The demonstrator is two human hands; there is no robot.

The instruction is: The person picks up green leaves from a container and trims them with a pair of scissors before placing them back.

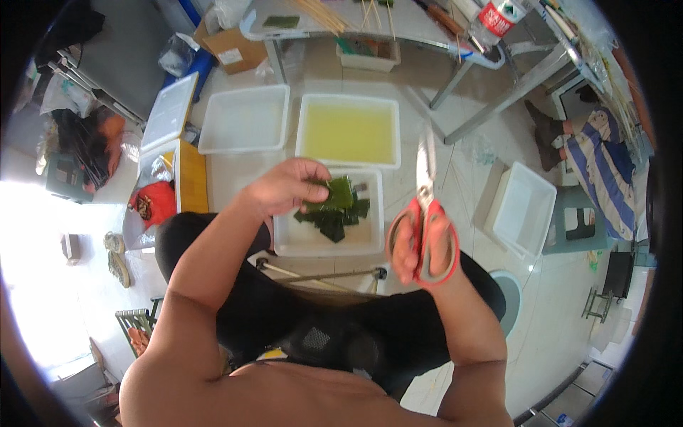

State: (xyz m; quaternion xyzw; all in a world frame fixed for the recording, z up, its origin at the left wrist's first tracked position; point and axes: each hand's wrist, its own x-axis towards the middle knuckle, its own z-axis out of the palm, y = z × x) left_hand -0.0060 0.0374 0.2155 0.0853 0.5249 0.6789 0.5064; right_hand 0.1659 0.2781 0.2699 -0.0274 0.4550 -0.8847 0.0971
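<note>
My left hand (291, 188) grips a stack of glossy green kelp-like sheets (341, 195) between thumb and fingers. It is above a white plastic tray (328, 248), where several darker cut pieces (333, 230) of the same material lie in a heap. To the right of that tray, my right hand (421, 248) has its fingers through the red handles of a pair of scissors (425, 188). The scissor blades point away from me, look nearly together and are slightly blurred. They are apart from the green sheets.
Beyond stand a tray of yellow-green liquid (398, 133) and another white tray (243, 118). A table (320, 33) bearing skewers is at the back. An open yellow-sided foam box (192, 179) stands left; a white bin (523, 211) and a seated person's legs (547, 136) are right.
</note>
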